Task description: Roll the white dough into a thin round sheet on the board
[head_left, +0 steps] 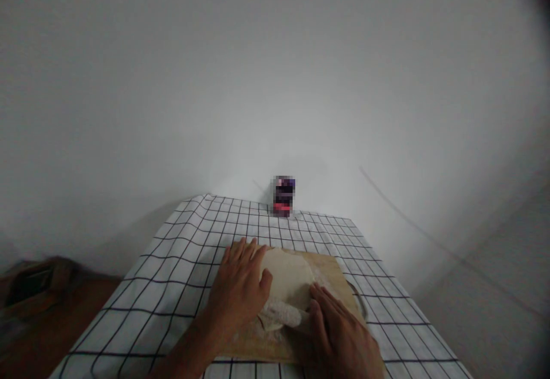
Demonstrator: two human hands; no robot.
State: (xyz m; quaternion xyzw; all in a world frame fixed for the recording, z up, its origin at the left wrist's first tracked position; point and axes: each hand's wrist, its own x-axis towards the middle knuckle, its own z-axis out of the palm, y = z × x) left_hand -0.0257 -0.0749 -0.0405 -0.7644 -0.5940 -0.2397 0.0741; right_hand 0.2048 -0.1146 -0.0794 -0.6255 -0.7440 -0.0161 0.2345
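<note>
A flat sheet of pale dough (287, 276) lies on a floured wooden board (329, 264). Across its near part rests a short rolling pin (283, 314), dusted with flour. My right hand (341, 327) covers the pin's right end, its fingers close together and pointing forward. On the board's left side lies my left hand (243, 279), fingers stretched out and apart, the thumb over the dough's edge. It hides the dough's left side and the pin's left end.
A white cloth with black grid lines (172, 259) covers the table. At its far edge, against a pale wall (275, 81), stands a small pixelated dark and red object (283, 197). A loop (360, 299) shows beside the board's right edge. A brown boxy item (36, 284) sits lower left.
</note>
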